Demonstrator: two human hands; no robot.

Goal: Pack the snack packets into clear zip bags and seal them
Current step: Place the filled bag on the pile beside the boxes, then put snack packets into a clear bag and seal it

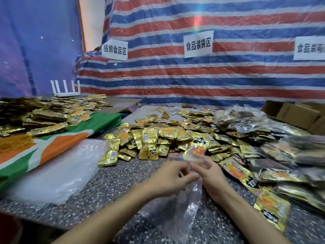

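Hands (168,178) (209,175) together at zip bag (186,199) mouth

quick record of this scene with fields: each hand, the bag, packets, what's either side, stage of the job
left hand: pinches the mouth of the clear zip bag
right hand: grips the same bag's mouth, fingers blurred
bag contents: looks empty
snack packets: loose gold pile on the speckled table, beyond the hands
filled bags: heaped at right
spare bags: flat clear stack at left
stage: no packet in the bag yet
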